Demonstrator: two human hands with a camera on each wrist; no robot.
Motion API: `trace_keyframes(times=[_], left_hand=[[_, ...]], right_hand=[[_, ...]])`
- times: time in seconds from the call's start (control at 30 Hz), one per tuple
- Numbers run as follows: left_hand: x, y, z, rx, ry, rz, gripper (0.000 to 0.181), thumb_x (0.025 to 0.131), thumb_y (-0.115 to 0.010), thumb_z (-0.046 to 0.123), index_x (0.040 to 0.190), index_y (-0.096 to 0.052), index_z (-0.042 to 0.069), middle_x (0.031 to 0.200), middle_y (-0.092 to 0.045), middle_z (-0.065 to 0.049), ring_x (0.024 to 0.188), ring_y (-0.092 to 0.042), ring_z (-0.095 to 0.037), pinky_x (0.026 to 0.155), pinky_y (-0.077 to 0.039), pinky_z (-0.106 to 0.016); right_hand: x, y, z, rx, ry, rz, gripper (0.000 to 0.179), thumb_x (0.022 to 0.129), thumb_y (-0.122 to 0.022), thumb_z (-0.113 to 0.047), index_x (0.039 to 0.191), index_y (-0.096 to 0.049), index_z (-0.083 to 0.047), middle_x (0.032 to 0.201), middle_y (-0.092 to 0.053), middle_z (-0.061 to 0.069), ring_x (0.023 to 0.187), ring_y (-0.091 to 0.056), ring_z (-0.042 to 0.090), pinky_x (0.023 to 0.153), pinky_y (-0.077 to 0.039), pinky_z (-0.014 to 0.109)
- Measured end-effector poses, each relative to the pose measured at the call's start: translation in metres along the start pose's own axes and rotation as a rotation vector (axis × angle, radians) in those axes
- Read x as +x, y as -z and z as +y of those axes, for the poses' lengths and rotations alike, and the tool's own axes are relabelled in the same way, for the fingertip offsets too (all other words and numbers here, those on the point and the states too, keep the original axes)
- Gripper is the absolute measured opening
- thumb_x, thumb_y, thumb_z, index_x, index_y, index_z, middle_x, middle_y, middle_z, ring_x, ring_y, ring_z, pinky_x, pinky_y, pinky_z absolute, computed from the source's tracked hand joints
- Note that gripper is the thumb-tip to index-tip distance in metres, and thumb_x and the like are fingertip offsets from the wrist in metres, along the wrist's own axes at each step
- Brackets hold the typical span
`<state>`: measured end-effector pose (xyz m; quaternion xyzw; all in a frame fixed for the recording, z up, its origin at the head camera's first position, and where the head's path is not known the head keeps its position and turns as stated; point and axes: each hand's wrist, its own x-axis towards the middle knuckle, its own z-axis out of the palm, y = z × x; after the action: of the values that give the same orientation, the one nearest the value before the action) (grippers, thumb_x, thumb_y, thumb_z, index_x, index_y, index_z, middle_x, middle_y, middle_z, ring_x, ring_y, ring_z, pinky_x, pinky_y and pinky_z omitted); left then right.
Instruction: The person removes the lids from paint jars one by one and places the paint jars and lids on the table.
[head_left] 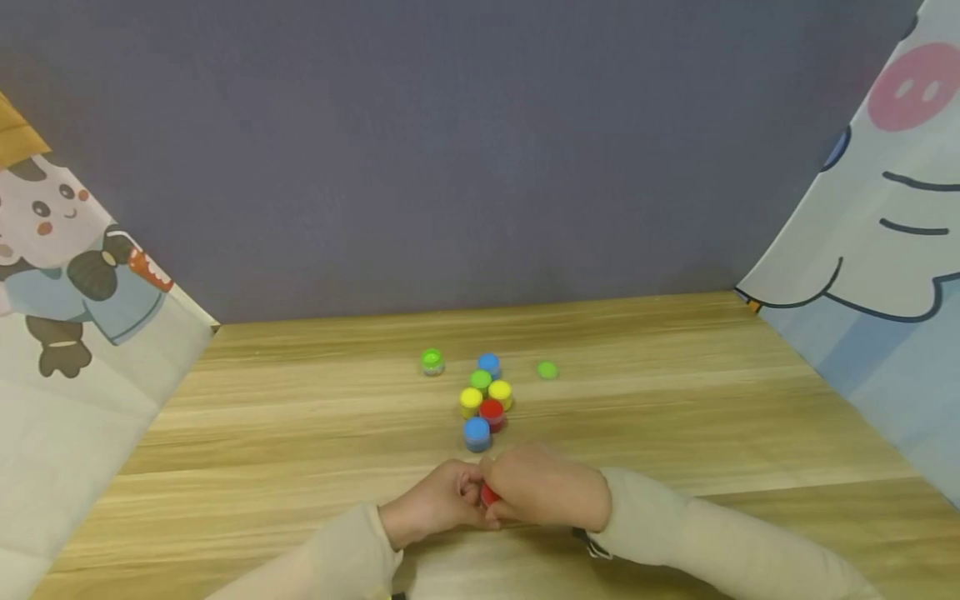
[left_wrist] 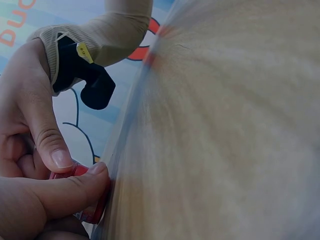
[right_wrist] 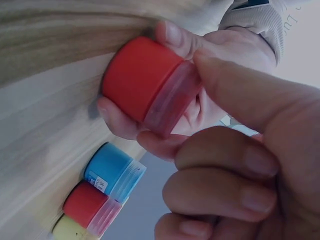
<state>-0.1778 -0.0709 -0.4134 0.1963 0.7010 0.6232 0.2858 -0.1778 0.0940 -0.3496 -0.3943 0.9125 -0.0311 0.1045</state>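
Observation:
Near the table's front edge, both hands meet around a small red jar (right_wrist: 142, 77) with a translucent pink band at one end. The left hand (head_left: 438, 500) grips its solid red part between thumb and fingers. On the translucent end (right_wrist: 172, 102), the thumb and forefinger of the right hand (head_left: 547, 485) pinch, its other fingers curled. Only a bit of red shows between the hands in the head view. Just beyond them stands a blue jar (head_left: 477, 433), with another red jar (head_left: 492, 414) touching or close behind it.
Behind these cluster two yellow jars (head_left: 471, 402), a green jar (head_left: 481, 382) and another blue jar (head_left: 489, 365). A separate green-topped jar (head_left: 432, 362) stands to the left. A flat green disc (head_left: 547, 370) lies to the right. A grey wall (head_left: 480, 167) bounds the wooden table (head_left: 300, 400).

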Motion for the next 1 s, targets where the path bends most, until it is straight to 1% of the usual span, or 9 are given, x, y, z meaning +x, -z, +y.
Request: trace_keyframes(times=[0.13, 0.3, 0.4, 0.47, 0.57, 0.73, 0.8, 0.9, 1.0], left_hand=[[-0.0003, 0.0001, 0.0001, -0.012, 0.003, -0.006, 0.028, 0.072, -0.069, -0.015, 0.099, -0.064, -0.009, 0.068, -0.065, -0.005, 0.059, -0.055, -0.003, 0.057, -0.046, -0.014], [-0.0012, -0.0005, 0.0013, -0.009, 0.006, 0.001, 0.027, 0.071, -0.07, -0.015, 0.096, -0.063, -0.009, 0.067, -0.064, -0.002, 0.057, -0.053, -0.003, 0.056, -0.044, -0.013], [-0.0016, -0.0013, 0.0023, 0.01, 0.002, 0.009, 0.026, 0.071, -0.071, -0.014, 0.095, -0.063, -0.009, 0.061, -0.059, 0.0, 0.051, -0.045, -0.002, 0.051, -0.039, -0.012], [-0.0016, -0.0017, 0.0024, 0.013, -0.005, 0.008, 0.026, 0.07, -0.071, -0.015, 0.095, -0.063, -0.01, 0.058, -0.055, 0.002, 0.049, -0.041, -0.001, 0.049, -0.037, -0.012], [-0.0015, -0.002, 0.0019, 0.023, -0.009, 0.009, 0.024, 0.07, -0.071, -0.014, 0.093, -0.062, -0.01, 0.055, -0.051, 0.003, 0.047, -0.037, -0.001, 0.048, -0.033, -0.012], [-0.002, -0.0026, 0.0011, 0.037, -0.014, 0.009, 0.021, 0.071, -0.071, -0.014, 0.089, -0.061, -0.011, 0.057, -0.053, 0.003, 0.049, -0.041, -0.001, 0.047, -0.032, -0.013], [-0.0019, -0.0026, 0.0013, 0.03, -0.014, 0.004, 0.02, 0.071, -0.071, -0.014, 0.088, -0.06, -0.011, 0.059, -0.055, 0.003, 0.051, -0.044, -0.001, 0.048, -0.034, -0.013], [-0.0015, -0.0024, 0.0018, 0.036, -0.016, -0.001, 0.017, 0.072, -0.071, -0.013, 0.085, -0.06, -0.011, 0.059, -0.056, 0.003, 0.051, -0.044, -0.001, 0.049, -0.035, -0.013], [-0.0011, -0.002, 0.0024, 0.047, -0.011, -0.003, 0.016, 0.073, -0.071, -0.011, 0.084, -0.06, -0.011, 0.058, -0.056, 0.003, 0.05, -0.043, -0.002, 0.049, -0.035, -0.013]], right_hand=[[0.0009, 0.0007, -0.0016, -0.036, 0.001, -0.022, 0.027, 0.082, -0.07, -0.037, 0.086, -0.057, -0.013, 0.059, -0.041, -0.008, 0.05, -0.037, 0.007, 0.045, -0.034, 0.021], [0.0019, 0.002, -0.0019, -0.029, 0.022, -0.035, 0.024, 0.081, -0.071, -0.033, 0.09, -0.059, -0.015, 0.057, -0.04, -0.008, 0.049, -0.036, 0.006, 0.044, -0.033, 0.021], [0.0022, 0.0035, -0.0023, -0.021, 0.039, -0.039, 0.023, 0.081, -0.072, -0.031, 0.089, -0.058, -0.016, 0.057, -0.04, -0.009, 0.049, -0.036, 0.005, 0.044, -0.033, 0.02], [0.0021, 0.0047, -0.0031, -0.026, 0.041, -0.04, 0.022, 0.08, -0.073, -0.031, 0.088, -0.058, -0.017, 0.057, -0.04, -0.009, 0.049, -0.036, 0.006, 0.045, -0.033, 0.021], [0.0015, 0.0064, -0.0049, -0.062, 0.05, -0.047, 0.023, 0.079, -0.073, -0.033, 0.087, -0.057, -0.017, 0.057, -0.041, -0.009, 0.049, -0.038, 0.006, 0.045, -0.034, 0.021], [0.0016, 0.0079, -0.0075, -0.148, 0.073, -0.058, 0.026, 0.079, -0.071, -0.036, 0.09, -0.058, -0.016, 0.057, -0.041, -0.008, 0.049, -0.038, 0.006, 0.046, -0.035, 0.02], [0.0017, 0.0076, -0.0078, -0.174, 0.08, -0.059, 0.027, 0.08, -0.07, -0.037, 0.089, -0.057, -0.015, 0.056, -0.04, -0.008, 0.049, -0.037, 0.006, 0.044, -0.034, 0.02], [0.0016, 0.006, -0.0067, -0.207, 0.093, -0.047, 0.028, 0.08, -0.069, -0.038, 0.085, -0.056, -0.015, 0.056, -0.038, -0.008, 0.048, -0.034, 0.005, 0.043, -0.033, 0.02], [0.0013, 0.0042, -0.0045, -0.247, 0.127, -0.021, 0.03, 0.08, -0.069, -0.04, 0.083, -0.055, -0.014, 0.054, -0.035, -0.008, 0.047, -0.032, 0.005, 0.043, -0.032, 0.02]])
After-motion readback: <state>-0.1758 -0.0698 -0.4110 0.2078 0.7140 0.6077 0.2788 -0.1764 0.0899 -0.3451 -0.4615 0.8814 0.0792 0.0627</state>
